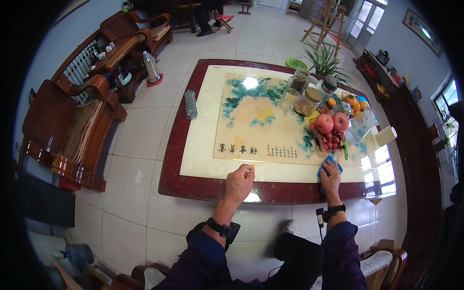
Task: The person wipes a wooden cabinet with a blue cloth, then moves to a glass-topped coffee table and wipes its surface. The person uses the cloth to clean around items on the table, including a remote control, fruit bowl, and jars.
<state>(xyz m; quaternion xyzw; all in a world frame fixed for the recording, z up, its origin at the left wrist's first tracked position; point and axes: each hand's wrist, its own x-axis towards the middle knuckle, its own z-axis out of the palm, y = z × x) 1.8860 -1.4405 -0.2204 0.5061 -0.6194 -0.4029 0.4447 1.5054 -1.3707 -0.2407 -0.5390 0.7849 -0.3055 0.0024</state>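
My right hand (330, 181) presses a folded blue cloth (338, 167) onto the table near its front edge, the fingers spread over the cloth. My left hand (240, 184) is curled into a loose fist above the front border; nothing shows in it. The table (214, 192) has a dark red border and a pale top with a flower painting (250, 108) bearing writing. Just beyond my right hand sit a clear tray of small red fruit (329, 142), two large apples (324, 124) and a green-handled knife (346, 150).
Glass jars (308, 101), an orange-capped bottle (327, 106), a clear pitcher (360, 127) and a paper cup (386, 136) crowd the table's right side. A remote control (190, 105) lies at the left. A wooden armchair (69, 127) stands beyond. Another person's legs (204, 18) show far back.
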